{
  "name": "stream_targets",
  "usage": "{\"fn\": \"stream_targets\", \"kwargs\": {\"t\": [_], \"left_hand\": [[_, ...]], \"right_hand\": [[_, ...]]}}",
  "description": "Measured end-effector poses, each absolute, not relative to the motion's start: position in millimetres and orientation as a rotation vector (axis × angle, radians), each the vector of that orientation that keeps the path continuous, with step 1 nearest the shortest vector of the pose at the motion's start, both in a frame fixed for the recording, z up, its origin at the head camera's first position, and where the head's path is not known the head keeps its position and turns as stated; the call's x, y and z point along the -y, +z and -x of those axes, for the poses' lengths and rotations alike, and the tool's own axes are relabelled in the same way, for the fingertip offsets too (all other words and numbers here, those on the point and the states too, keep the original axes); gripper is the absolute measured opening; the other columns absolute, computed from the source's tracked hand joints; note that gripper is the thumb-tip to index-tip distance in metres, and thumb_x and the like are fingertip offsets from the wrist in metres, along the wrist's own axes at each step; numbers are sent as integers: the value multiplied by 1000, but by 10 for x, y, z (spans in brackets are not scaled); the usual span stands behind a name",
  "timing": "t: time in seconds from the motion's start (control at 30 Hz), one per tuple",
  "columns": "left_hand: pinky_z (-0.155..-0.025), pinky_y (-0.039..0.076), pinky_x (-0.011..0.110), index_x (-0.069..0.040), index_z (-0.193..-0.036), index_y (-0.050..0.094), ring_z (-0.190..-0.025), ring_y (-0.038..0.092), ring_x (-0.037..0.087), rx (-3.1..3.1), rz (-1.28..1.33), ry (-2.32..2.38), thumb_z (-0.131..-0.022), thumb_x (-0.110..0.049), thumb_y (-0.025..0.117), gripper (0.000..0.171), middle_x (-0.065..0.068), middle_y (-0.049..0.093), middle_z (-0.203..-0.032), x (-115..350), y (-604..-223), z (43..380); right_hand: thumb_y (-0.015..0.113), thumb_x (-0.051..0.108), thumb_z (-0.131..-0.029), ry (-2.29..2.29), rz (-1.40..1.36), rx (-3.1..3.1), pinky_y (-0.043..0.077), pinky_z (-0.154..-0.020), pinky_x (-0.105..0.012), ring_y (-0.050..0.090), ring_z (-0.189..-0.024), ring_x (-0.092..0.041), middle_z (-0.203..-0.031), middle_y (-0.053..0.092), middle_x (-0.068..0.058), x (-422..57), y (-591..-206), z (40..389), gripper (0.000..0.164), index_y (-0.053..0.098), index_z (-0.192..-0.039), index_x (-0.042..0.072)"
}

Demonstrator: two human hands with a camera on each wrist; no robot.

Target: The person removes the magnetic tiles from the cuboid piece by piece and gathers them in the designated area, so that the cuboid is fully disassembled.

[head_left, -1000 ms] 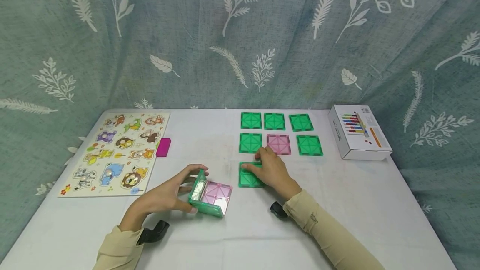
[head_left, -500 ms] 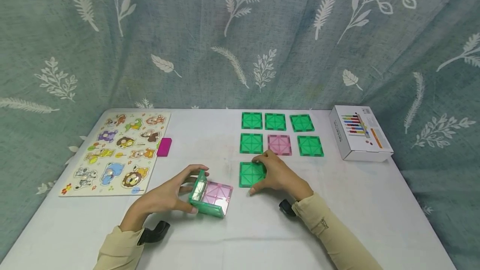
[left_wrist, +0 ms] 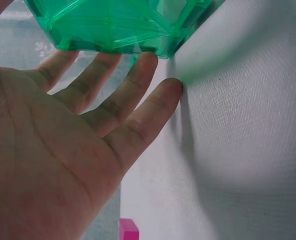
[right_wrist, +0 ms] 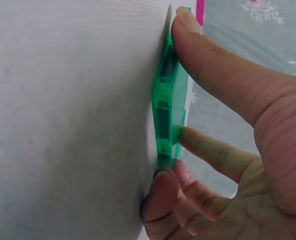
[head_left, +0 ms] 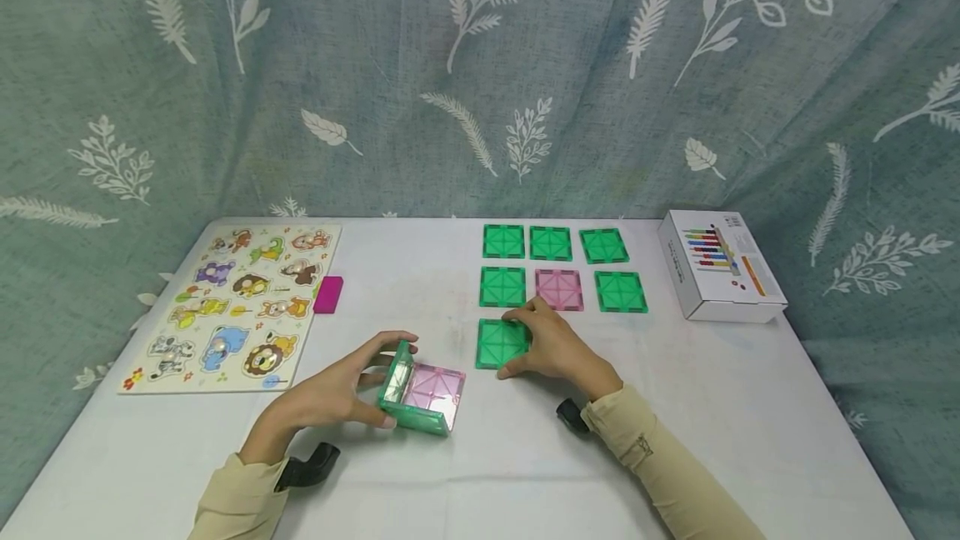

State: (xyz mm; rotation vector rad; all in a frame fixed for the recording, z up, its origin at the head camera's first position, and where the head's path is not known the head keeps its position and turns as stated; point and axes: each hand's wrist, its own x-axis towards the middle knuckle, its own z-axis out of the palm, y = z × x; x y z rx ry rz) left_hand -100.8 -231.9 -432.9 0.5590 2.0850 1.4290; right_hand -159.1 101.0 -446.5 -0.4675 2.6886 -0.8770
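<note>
A small build of magnetic tiles stands near the middle front in the head view: a pink tile [head_left: 435,390] lies flat, with green tiles [head_left: 416,417] upright along its left and front sides. My left hand [head_left: 337,394] holds this build at its left corner, thumb at the front and fingers behind. In the left wrist view the fingertips touch the lower edge of a green tile [left_wrist: 108,30]. To the right, my right hand [head_left: 558,344] grips a single green magnetic tile [head_left: 501,344] by its edges between thumb and fingers. The right wrist view shows this tile [right_wrist: 163,120] edge-on, close to the tabletop.
Behind the right hand lie several flat green tiles [head_left: 550,243] and one pink tile [head_left: 558,290]. An animal puzzle board [head_left: 251,286] and a magenta block [head_left: 328,295] are at the left. A white box [head_left: 722,265] stands at the back right.
The right hand first shifted right, its thumb coming off the tile's top to the near edge. The gripped green tile has now moved slightly away and left. The left hand stays put.
</note>
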Motion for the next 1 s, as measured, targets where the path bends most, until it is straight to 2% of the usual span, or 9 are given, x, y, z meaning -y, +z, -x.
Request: {"fn": "stream_targets", "kwargs": {"t": [0.1, 0.17, 0.3, 0.4, 0.57, 0.7, 0.87, 1.0], "left_hand": [[-108, 42, 16, -24, -154, 27, -143, 37, 46, -2094, -569, 1428, -68, -6, 88, 107, 17, 29, -160, 2322, -4335, 1004], [-109, 42, 17, -23, -154, 27, -143, 38, 45, -2103, -573, 1424, -68, -8, 88, 107, 16, 30, -159, 2321, -4342, 1002], [-116, 41, 32, -20, -154, 28, -142, 41, 42, -2137, -579, 1399, -67, -12, 89, 107, 16, 34, -158, 2315, -4347, 1005], [-111, 47, 37, -20, -154, 28, -140, 42, 43, -2123, -569, 1405, -68, -13, 90, 106, 17, 33, -158, 2311, -4347, 1006], [-97, 55, 31, -19, -153, 28, -137, 43, 48, -2056, -537, 1445, -70, -9, 90, 105, 20, 30, -157, 2304, -4343, 1003], [-100, 53, 32, -16, -151, 30, -138, 43, 47, -2066, -529, 1447, -69, -10, 91, 103, 20, 33, -156, 2287, -4338, 997], [-110, 48, 46, -17, -150, 33, -137, 45, 43, -2128, -512, 1420, -68, -13, 92, 100, 17, 37, -154, 2262, -4332, 986], [-113, 44, 54, -18, -149, 35, -136, 46, 41, -2162, -510, 1404, -69, -16, 92, 98, 17, 38, -154, 2252, -4325, 980]], "right_hand": [[95, 39, -64, -891, 433, -2687, 52, -95, -43, 54, -103, -21, -129, 49, -7, -1003, -4476, 1602, 89, 57, -142, 19], [95, 39, -64, -899, 412, -2687, 52, -95, -43, 55, -104, -21, -131, 48, -7, -999, -4481, 1606, 90, 56, -143, 19], [95, 39, -65, -893, 400, -2687, 52, -97, -44, 55, -107, -22, -133, 48, -8, -995, -4470, 1599, 91, 55, -144, 18], [94, 41, -66, -873, 406, -2699, 52, -98, -44, 55, -108, -23, -133, 48, -8, -997, -4446, 1585, 91, 53, -145, 17], [85, 50, -76, -864, 383, -2767, 54, -93, -46, 58, -100, -25, -134, 49, -14, -1013, -4383, 1548, 85, 51, -146, 15], [76, 52, -85, -909, 374, -2787, 54, -90, -47, 60, -96, -26, -136, 49, -17, -1017, -4351, 1514, 77, 52, -145, 12], [68, 49, -92, -924, 501, -2787, 55, -92, -46, 62, -102, -25, -131, 55, -16, -975, -4307, 1474, 69, 52, -144, 7], [67, 53, -92, -951, 555, -2738, 56, -90, -44, 65, -105, -26, -138, 56, -12, -921, -4225, 1417, 71, 50, -146, 10]]}}
